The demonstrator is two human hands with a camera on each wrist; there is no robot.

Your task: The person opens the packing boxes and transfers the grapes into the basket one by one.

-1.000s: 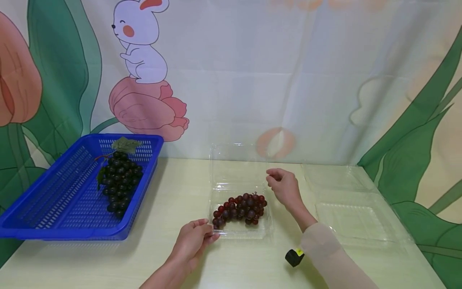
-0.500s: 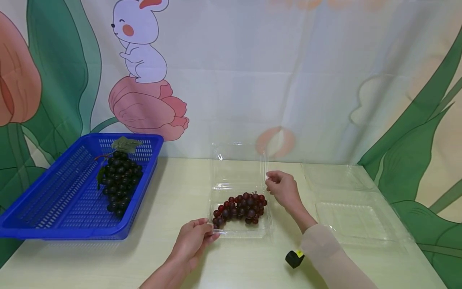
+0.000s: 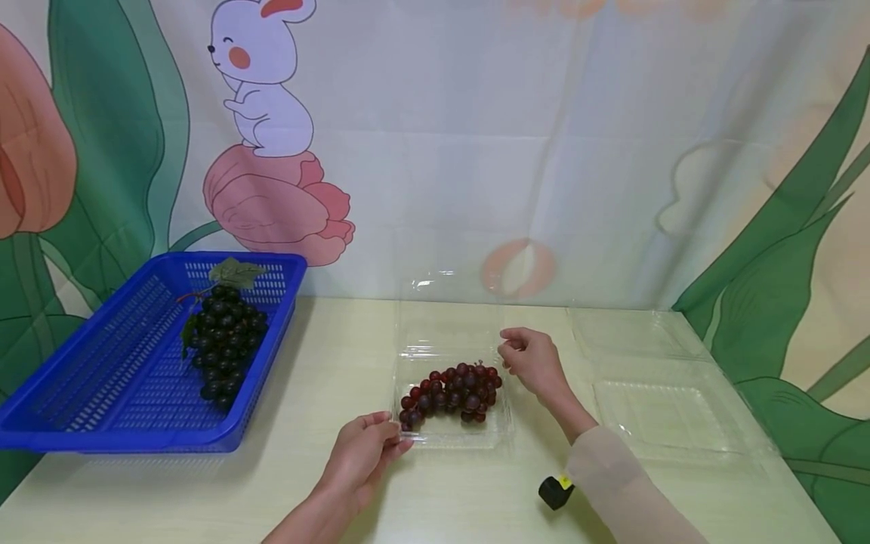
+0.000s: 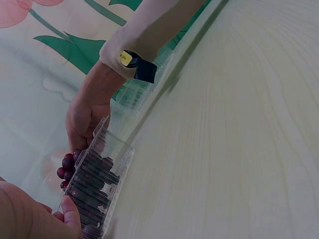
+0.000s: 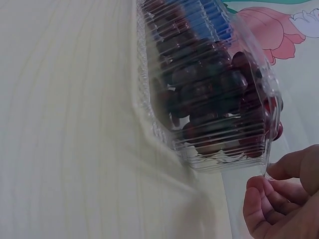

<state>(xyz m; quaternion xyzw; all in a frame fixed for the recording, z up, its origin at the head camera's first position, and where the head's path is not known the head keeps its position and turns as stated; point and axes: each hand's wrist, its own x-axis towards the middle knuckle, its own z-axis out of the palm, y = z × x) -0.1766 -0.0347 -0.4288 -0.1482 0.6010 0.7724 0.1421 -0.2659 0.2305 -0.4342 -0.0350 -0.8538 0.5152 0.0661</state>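
Note:
A clear plastic clamshell container (image 3: 451,440) stands on the table with its lid (image 3: 448,321) raised at the back. Dark red grapes (image 3: 469,385) lie in a bunch inside its base. My left hand (image 3: 363,453) pinches the base's front left corner, thumb on top and fingers beneath. At the right side, near the hinge, my right hand (image 3: 535,364) has its thumb and index finger together. In the right wrist view these fingertips (image 5: 281,169) pinch the container's thin clear edge. The left wrist view shows the grapes through the ribbed wall (image 4: 92,194).
A blue basket (image 3: 170,438) at the left holds a bunch of black grapes (image 3: 227,344) with a leaf. Another clear clamshell (image 3: 666,446) lies spread at the right. A small black object with a yellow label (image 3: 556,493) is by the right sleeve. A printed curtain (image 3: 435,151) hangs behind.
My right hand has shifted slightly downward in the head view, along the container's right side. The reflections on the raised lid have changed. The left hand and the grapes have stayed put.

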